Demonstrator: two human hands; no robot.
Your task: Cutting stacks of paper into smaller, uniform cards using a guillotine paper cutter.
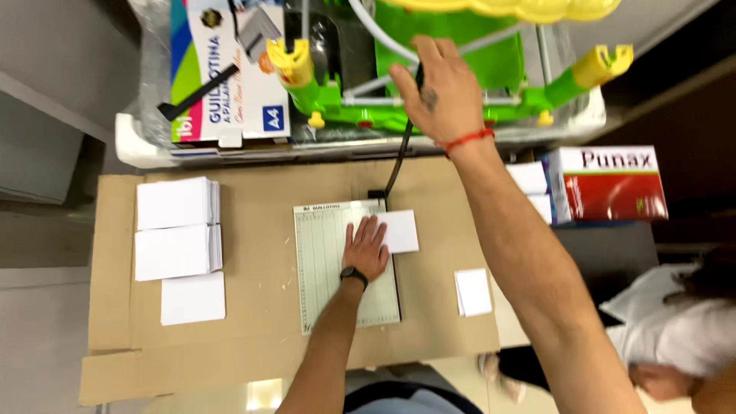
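The paper cutter (346, 264) lies flat at the middle of a brown cardboard sheet (261, 353) that covers the tabletop. Its pale green base carries a printed grid of fine lines, and its black blade arm (400, 157) is hinged at the far right corner and raised away from the base.

The left hand (366, 249) rests palm-down on the right part of the cutter base, fingers spread flat, pressing a white paper piece (400, 231) that projects past the cutting edge; this grip pins the sheet so it cannot shift. A black band sits on that wrist. The right hand (438, 90) is raised beyond the far edge of the cutter, closed around the upper end of the blade arm, holding it lifted; a red cord circles that wrist.

Left of the cutter lie three stacks of white cards (178, 230), set in a column. Right of the cutter lies a small pile of cut pieces (473, 292). Farther right stands a red and white paper box (609, 184). Beyond the cutter sits a green and yellow toy frame (460, 69) and a printed carton (230, 73). Another person's head appears at lower right.
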